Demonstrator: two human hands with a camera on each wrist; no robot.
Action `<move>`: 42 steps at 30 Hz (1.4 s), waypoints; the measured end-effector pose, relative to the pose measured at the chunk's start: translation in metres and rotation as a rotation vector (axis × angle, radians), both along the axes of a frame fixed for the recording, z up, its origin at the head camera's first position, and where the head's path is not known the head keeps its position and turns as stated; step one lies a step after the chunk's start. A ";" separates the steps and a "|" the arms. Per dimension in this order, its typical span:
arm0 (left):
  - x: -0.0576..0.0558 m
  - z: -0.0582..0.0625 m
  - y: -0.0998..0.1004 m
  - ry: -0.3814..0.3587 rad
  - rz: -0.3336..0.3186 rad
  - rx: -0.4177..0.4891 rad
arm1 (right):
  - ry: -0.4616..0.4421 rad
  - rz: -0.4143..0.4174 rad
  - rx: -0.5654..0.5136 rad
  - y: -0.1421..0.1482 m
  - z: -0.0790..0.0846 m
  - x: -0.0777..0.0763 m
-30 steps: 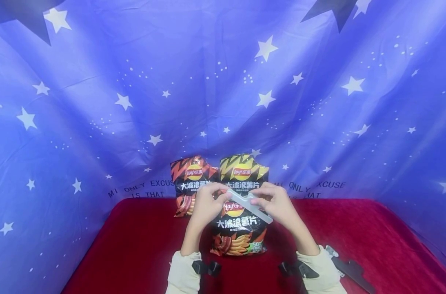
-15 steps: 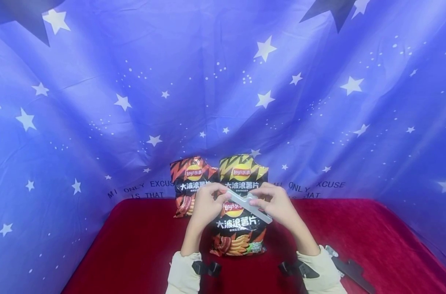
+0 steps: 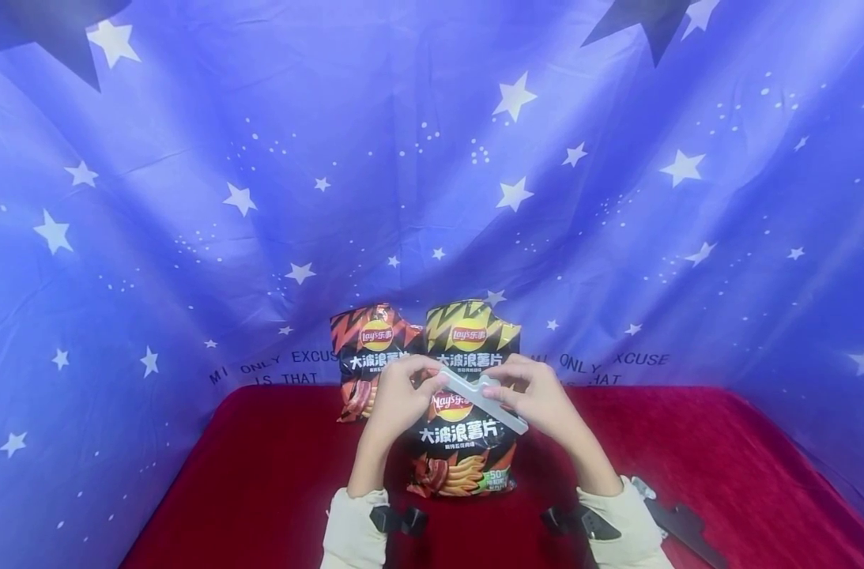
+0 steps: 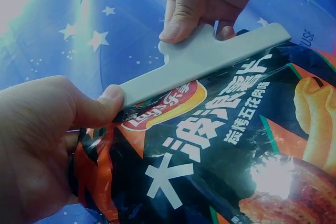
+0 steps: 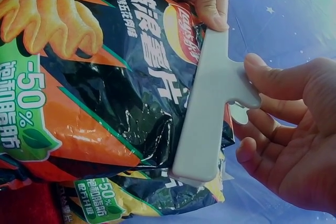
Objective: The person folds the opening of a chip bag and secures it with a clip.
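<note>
A grey-white bag clip (image 3: 490, 405) lies across the top edge of a black and orange Lay's chip bag (image 3: 460, 474). My left hand (image 3: 399, 395) grips the bag's top corner, its thumb (image 4: 111, 98) against one end of the clip. With my right hand (image 3: 541, 399) I pinch the clip's raised handle (image 5: 244, 82), thumb on the near side and fingers behind. In the right wrist view the clip's long bar runs along the bag's top. What the fingers do behind the bag is partly hidden.
Behind stand a red-topped chip bag (image 3: 375, 336) and a yellow-topped one (image 3: 467, 332), both partly covered by the hands and front bag. A dark clip (image 3: 681, 529) lies by the right sleeve on the red cloth (image 3: 275, 474). A blue starry curtain (image 3: 403, 158) surrounds the table.
</note>
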State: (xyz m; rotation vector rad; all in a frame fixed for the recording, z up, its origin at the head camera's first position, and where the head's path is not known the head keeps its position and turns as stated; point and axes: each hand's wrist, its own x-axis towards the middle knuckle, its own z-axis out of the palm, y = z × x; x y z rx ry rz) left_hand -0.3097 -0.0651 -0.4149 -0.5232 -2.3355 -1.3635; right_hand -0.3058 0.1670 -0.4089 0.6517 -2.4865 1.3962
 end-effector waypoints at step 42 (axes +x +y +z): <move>-0.002 -0.002 -0.007 -0.053 -0.053 0.029 | -0.267 0.254 0.120 0.029 0.000 -0.009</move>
